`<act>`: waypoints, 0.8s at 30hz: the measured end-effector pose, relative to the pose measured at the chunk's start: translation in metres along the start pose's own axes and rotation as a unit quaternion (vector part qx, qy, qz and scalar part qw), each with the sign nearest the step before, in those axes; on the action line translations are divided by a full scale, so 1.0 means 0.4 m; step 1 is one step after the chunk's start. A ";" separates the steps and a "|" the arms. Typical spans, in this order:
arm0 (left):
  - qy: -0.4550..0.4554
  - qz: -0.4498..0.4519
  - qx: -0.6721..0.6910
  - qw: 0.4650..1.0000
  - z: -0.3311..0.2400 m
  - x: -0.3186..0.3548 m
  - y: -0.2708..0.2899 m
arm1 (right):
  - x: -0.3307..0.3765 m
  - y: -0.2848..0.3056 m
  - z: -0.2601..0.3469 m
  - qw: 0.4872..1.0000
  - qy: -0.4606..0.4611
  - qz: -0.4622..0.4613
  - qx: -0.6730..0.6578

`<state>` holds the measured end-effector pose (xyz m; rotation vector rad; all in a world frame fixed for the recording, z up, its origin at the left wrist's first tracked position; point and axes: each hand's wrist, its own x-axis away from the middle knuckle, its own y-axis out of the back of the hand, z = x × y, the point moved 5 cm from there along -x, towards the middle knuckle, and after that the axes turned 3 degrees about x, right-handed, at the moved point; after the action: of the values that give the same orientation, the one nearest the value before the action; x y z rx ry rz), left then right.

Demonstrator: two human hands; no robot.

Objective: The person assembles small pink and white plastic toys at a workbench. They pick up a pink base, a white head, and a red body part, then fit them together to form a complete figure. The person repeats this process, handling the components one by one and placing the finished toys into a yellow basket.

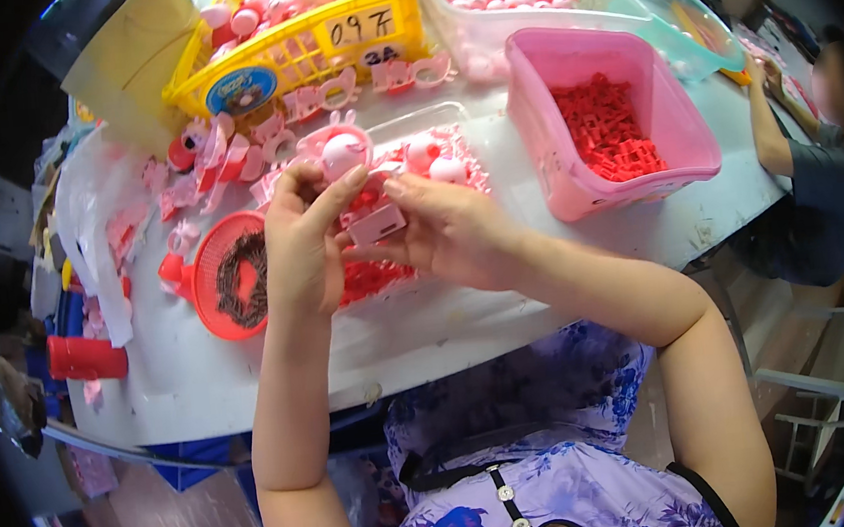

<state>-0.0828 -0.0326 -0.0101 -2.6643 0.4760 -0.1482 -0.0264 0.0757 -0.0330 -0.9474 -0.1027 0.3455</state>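
Pink tub (pixel 576 185) beside right hand (pixel 449 231)

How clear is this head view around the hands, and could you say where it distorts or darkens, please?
Head view: evenly lit and fairly sharp at the left hand and right hand holding the pink toy part; table edge bends with fisheye; corners black; the person at far right is soft.
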 end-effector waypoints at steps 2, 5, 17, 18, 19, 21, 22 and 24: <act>0.003 -0.003 0.005 1.000 0.000 0.007 0.002 | 0.003 -0.003 0.000 1.000 -0.016 -0.009 -0.004; -0.003 -0.011 0.011 1.000 -0.004 0.006 0.006 | 0.002 -0.014 0.008 0.998 -0.043 -0.023 -0.027; -0.136 0.015 -0.537 0.833 -0.060 -0.008 0.038 | 0.009 0.017 0.105 0.996 0.037 -0.034 -0.071; -0.184 0.053 -0.592 0.783 -0.053 -0.007 0.034 | 0.009 0.015 0.108 0.996 0.043 -0.031 -0.073; -0.212 0.077 -0.629 0.744 -0.044 -0.001 0.029 | 0.009 0.013 0.112 0.996 0.049 -0.028 -0.074; -0.267 0.126 -0.693 0.658 -0.023 0.020 0.012 | 0.009 0.013 0.109 0.995 0.048 -0.039 -0.074; -0.229 0.116 -0.687 0.680 -0.007 0.015 0.014 | 0.009 0.015 0.107 0.995 0.049 -0.044 -0.074; -0.216 0.119 -0.683 0.687 -0.004 0.008 0.007 | 0.008 0.026 0.103 0.995 0.038 -0.044 -0.085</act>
<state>-0.0809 -0.0367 -0.0097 -3.7028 1.0344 1.4545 -0.0358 0.1141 -0.0177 -1.1199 -0.1049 0.2218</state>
